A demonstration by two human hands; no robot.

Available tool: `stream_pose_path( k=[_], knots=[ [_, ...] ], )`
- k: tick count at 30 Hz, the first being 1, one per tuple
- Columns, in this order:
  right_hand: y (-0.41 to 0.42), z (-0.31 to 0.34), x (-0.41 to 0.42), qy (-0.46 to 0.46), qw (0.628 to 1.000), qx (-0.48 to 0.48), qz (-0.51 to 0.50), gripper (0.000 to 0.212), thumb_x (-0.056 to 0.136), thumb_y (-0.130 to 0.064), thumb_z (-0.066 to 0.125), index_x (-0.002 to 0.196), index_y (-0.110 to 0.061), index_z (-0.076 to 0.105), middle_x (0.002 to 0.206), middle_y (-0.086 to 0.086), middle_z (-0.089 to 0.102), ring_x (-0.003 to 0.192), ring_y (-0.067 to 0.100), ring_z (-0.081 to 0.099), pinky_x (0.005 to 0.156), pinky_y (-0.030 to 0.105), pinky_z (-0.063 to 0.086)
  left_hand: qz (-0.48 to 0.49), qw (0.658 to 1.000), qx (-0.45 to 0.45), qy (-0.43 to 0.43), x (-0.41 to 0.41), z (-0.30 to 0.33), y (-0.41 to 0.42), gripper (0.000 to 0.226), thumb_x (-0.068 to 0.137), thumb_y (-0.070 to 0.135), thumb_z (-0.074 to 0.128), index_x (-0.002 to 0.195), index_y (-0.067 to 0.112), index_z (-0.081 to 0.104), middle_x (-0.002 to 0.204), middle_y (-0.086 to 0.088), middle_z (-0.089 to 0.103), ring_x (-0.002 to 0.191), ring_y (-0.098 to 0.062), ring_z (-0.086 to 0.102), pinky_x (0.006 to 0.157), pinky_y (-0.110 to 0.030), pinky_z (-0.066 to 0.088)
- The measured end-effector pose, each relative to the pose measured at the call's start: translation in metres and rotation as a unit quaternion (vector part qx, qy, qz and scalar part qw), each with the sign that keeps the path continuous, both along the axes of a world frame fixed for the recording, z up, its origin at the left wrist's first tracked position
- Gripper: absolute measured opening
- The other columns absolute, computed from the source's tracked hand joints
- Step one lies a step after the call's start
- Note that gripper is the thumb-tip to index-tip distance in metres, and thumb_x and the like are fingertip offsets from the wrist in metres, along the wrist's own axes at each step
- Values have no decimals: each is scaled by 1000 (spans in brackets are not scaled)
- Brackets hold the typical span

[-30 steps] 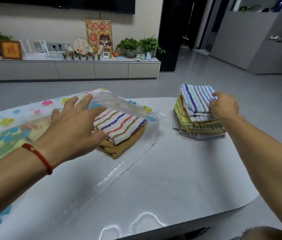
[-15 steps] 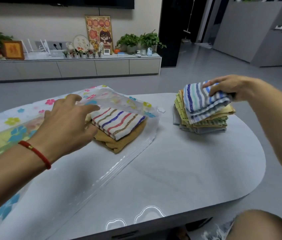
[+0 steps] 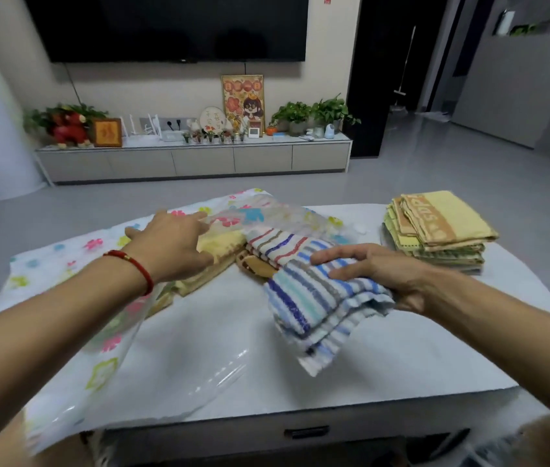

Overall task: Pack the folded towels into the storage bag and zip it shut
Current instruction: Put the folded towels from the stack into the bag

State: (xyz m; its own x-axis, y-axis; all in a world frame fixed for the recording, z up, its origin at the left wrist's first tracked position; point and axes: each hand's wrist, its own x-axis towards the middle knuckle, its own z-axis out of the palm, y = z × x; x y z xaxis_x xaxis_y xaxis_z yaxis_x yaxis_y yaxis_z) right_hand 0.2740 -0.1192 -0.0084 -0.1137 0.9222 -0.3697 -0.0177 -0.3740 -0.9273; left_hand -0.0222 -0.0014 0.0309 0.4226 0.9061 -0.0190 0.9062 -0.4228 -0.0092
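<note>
Loading step: right hand (image 3: 378,278) grips blue-striped towel (image 3: 317,301); left hand (image 3: 172,244), fingers spread, lifts storage bag (image 3: 266,214) flap; next, slide towel inside.

A home living room. A wall-mounted TV (image 3: 179,26) hangs at 12 o'clock above a low media cabinet (image 3: 196,160) crowded with potted plants (image 3: 314,112), a framed cartoon print (image 3: 242,99) and trinkets. Grey tiled floor (image 3: 418,183) runs toward a dark doorway (image 3: 391,72) at 1 o'clock.

Left hand (image 3: 169,246) reaches forward, fingers extended; right hand (image 3: 379,274) grips.
</note>
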Motion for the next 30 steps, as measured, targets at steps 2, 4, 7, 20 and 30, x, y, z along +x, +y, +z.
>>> stream_pose_path(
  k=[2,4,7,20,30],
  knots=[
    [21,-20,-48,62,994,56,-66,33,95,6,60,118,-13,75,113,14,77,87,25,76,72,36,65,-9,1000,19,-12,0,10,2,58,81,37,58,137,22,51,144,-7,52,121,-44,44,97,-67,41],
    [43,-45,-94,135,973,97,-161,37,94,7,58,123,-11,71,115,16,76,93,26,75,82,38,63,-16,1000,23,-4,2,18,3,54,82,38,55,131,17,52,142,-9,52,119,-45,44,98,-68,40],
    [68,-94,-145,58,976,67,-198,39,93,6,57,126,-12,67,122,16,70,112,33,70,100,48,56,-12,1000,19,6,7,21,2,51,82,37,55,129,17,52,144,-7,51,123,-43,41,98,-72,37],
    [80,-132,-182,-246,963,42,-102,33,100,-28,53,132,-21,57,133,11,63,113,26,62,97,37,53,-5,1000,28,-4,4,10,-1,58,84,34,57,140,24,48,160,12,28,145,-42,16,98,-83,23],
    [63,-126,-153,-415,893,134,110,47,106,-43,41,145,-20,52,141,12,43,119,30,54,104,38,46,-37,997,67,-6,20,-5,-2,57,84,38,55,141,38,47,165,8,7,146,-49,-10,102,-82,14]
  ],
)
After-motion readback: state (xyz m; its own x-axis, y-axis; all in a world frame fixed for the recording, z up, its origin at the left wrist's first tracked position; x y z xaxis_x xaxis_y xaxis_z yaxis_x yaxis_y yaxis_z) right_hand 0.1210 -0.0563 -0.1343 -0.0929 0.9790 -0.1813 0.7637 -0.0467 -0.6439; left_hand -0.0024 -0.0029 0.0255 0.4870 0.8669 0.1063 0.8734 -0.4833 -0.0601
